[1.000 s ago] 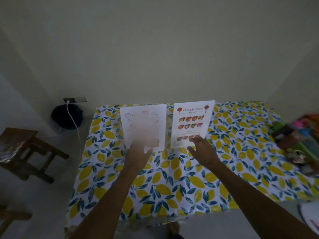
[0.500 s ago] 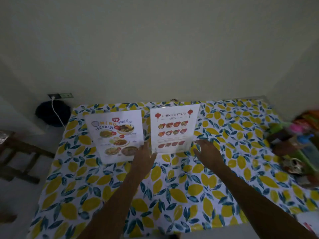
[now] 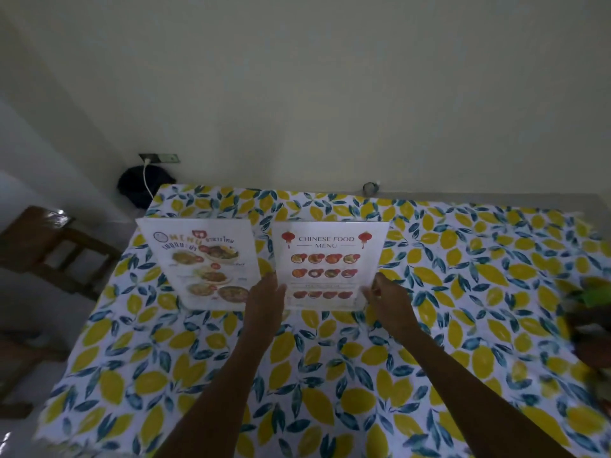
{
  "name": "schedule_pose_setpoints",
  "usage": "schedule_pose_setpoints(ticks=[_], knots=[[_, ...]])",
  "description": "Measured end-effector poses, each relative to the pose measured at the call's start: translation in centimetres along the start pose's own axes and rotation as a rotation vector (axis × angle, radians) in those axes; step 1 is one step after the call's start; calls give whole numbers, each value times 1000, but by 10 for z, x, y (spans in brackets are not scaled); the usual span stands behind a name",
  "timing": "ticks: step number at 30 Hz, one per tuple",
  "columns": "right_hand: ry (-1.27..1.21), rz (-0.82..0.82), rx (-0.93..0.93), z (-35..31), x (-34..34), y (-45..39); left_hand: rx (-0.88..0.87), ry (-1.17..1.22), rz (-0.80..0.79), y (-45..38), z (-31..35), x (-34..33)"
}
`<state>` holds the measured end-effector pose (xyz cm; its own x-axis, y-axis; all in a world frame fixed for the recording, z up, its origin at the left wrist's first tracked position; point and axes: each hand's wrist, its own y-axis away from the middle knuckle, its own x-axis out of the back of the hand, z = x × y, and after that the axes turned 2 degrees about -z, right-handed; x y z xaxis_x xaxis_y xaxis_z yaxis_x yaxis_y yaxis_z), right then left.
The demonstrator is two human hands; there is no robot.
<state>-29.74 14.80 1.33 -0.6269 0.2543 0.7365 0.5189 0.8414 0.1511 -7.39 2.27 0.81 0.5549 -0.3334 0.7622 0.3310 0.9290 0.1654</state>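
Gripping glossy rectangular menu stand [image 3: 330, 259] | left hand [image 3: 267, 300], right hand [image 3: 388, 304] | fingers pinching its side edges

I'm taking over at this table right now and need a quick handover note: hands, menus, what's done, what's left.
Left hand: pinches the lower left edge of the Chinese food menu.
Right hand: pinches its lower right edge.
Things: the Chinese food menu stands upright on the lemon-print tablecloth, facing you. The Thai menu stands just to its left, apart from it and turned slightly.
Done: both menus are up, side by side.
Left: probably square the Chinese food menu, then let go with both hands.
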Motion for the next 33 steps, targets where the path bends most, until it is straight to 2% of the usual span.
schedule_pose_setpoints(ticks=[8,13,17,21,26,33], knots=[[-4,37,54,11,10,16,-23,47,53,20,7,1],[35,79,32,29,26,41,-85,23,50,45,23,2],[38,153,94,37,52,70,-161,24,50,68,42,2],[71,201,54,46,87,103,-218,96,6,94,72,-3],[99,269,-18,55,147,133,-353,73,-30,113,127,-11],[107,369,-34,95,235,135,-485,110,-98,114,220,-39]])
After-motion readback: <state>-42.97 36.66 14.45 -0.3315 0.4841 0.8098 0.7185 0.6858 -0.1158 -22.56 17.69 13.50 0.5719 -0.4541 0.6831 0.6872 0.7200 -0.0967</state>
